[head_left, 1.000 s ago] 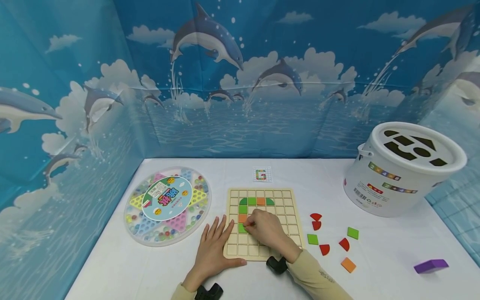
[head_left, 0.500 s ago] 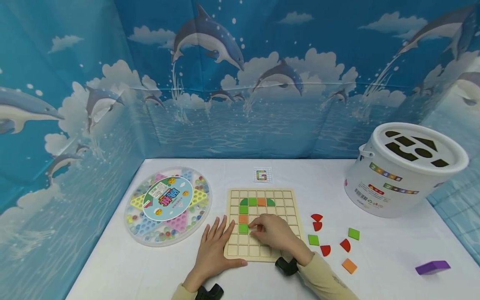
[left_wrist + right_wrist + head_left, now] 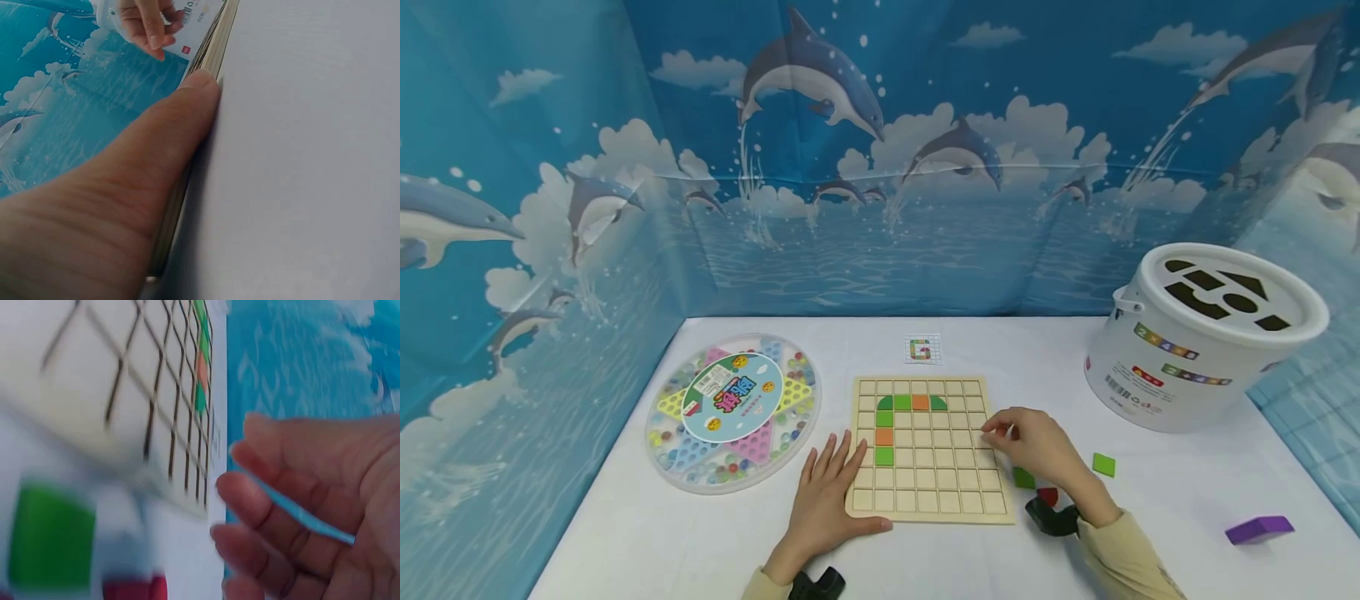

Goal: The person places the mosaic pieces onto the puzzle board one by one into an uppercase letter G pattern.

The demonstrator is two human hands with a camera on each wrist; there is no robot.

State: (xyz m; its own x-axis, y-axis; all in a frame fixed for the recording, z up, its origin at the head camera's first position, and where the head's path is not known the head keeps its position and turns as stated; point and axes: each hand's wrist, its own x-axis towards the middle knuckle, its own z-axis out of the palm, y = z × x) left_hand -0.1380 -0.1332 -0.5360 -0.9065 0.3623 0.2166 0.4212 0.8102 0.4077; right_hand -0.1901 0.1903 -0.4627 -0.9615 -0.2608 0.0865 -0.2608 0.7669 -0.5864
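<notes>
A wooden grid board lies on the table with several tiles in its cells. Dark green quarter-round tiles sit at two corners of the pattern. Between and below them are green squares and orange squares, the lowest being a green square tile. My left hand rests spread at the board's left edge; in the left wrist view its thumb touches the board's side. My right hand hovers over the board's right edge, fingers loosely bent, no tile visible between them in the right wrist view.
Right of the board lie a green tile, a red tile and another green tile. A purple block and white bucket stand farther right. A marble-game disc lies left; a pattern card lies behind.
My right hand has moved away from the lowest green tile, rightward across the board to its right edge, now covering some loose tiles. The left hand stays in place.
</notes>
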